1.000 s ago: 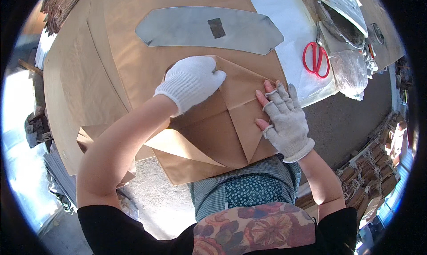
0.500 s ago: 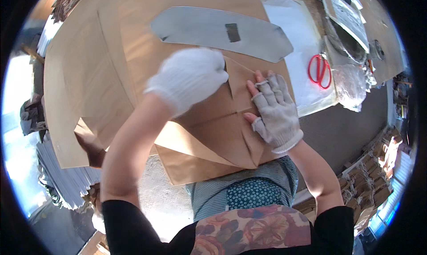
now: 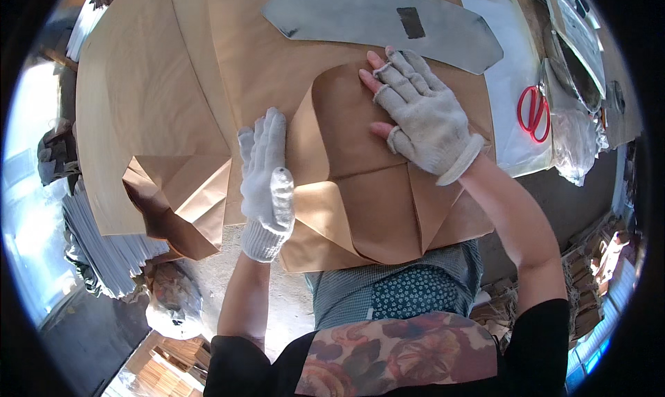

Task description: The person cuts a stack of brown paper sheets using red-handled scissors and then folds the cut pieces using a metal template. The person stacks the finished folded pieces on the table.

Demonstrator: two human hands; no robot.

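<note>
A brown paper bag (image 3: 367, 144) lies before me, its near end spread into a creased, part-folded flap with a raised, curved left side. My right hand (image 3: 422, 106), in a fingertip-less off-white glove, rests flat on the bag's upper right with fingers spread. My left hand (image 3: 264, 175), in a white knitted glove, stands on edge against the bag's left side, fingers stretched out and nothing in its palm that I can see. Beyond the right fingertips lies a long grey plate (image 3: 346, 13) with pointed ends and a dark patch.
Red-handled scissors (image 3: 533, 113) lie at the right beside a clear plastic bag (image 3: 576, 144). A folded brown paper piece (image 3: 183, 203) hangs at the table's near left edge. Large brown sheets (image 3: 145, 99) cover the table's left. A stack of pale sheets (image 3: 114, 248) stands below.
My left hand has moved from the middle of the bag to its left side, from curled to stretched out. The bag's flap now stands spread wider. My right hand has slid farther up.
</note>
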